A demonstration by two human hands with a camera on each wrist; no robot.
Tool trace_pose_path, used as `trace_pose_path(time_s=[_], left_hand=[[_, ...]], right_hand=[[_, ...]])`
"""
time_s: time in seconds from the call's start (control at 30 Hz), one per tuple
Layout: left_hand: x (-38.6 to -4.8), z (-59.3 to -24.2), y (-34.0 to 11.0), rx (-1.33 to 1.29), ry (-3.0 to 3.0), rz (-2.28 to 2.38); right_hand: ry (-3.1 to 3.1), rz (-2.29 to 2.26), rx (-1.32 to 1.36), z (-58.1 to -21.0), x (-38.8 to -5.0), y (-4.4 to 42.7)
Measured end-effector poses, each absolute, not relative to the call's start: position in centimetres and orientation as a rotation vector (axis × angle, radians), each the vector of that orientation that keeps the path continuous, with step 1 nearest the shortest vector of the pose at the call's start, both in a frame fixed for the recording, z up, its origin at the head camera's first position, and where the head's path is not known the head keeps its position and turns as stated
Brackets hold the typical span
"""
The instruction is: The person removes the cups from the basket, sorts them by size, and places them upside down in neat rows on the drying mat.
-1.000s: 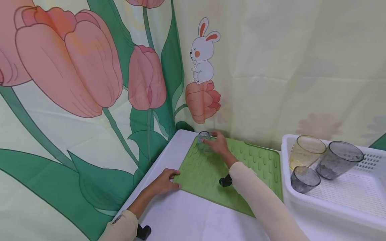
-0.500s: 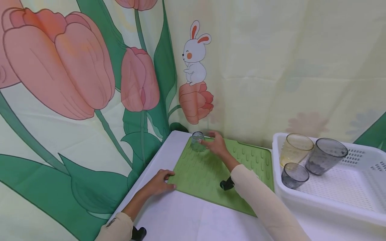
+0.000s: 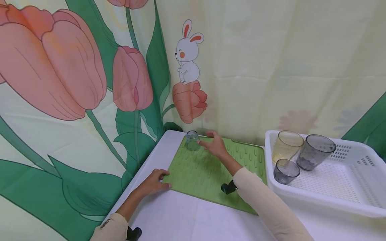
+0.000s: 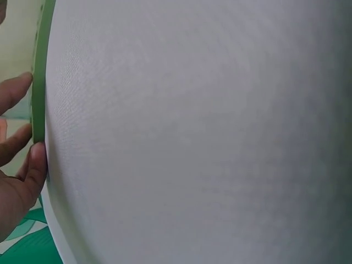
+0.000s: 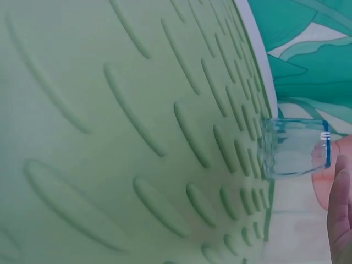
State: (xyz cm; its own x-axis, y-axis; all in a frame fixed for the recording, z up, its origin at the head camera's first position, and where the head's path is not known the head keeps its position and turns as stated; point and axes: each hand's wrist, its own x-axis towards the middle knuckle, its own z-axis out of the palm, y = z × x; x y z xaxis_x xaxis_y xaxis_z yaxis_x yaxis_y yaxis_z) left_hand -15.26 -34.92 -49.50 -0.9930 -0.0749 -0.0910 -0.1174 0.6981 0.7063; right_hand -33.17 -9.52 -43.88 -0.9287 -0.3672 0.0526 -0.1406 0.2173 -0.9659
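Note:
A small clear, grey-blue drinking glass [image 3: 192, 141] stands on end at the far left corner of the green drying mat [image 3: 193, 177]; I cannot tell whether its mouth is up or down. My right hand [image 3: 214, 144] is just right of the glass, fingers spread and holding nothing. In the right wrist view, the glass [image 5: 294, 147] sits on the mat with the hand's fingers [image 5: 340, 203] close to it. My left hand [image 3: 154, 182] holds the mat's near left corner between thumb and fingers. The left wrist view has these fingertips [image 4: 36, 157] against the mat's edge [image 4: 39, 82].
A white perforated basket [image 3: 356, 187] stands right of the mat. Inside it are a yellow-tinted glass [image 3: 286, 147], a tall grey glass [image 3: 315, 152] and a small grey glass [image 3: 286, 172]. Behind the white table [image 3: 181, 214] hangs a printed curtain [image 3: 241, 83] with tulips and a rabbit.
The head view has turned to the right, so everything shifts left in it. My right hand has drawn slightly away from the glass, which stays on the mat. The left hand keeps its place at the corner.

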Motion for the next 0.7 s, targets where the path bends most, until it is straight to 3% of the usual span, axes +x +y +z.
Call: trace_pose_path(time_s=[0.7], left_hand=[[-15.4,-49.4,-34.6,-0.166,2.874,1.181]], right_hand=[[2.282,-1.799,-0.567,-42.7,-29.4,-7.3]])
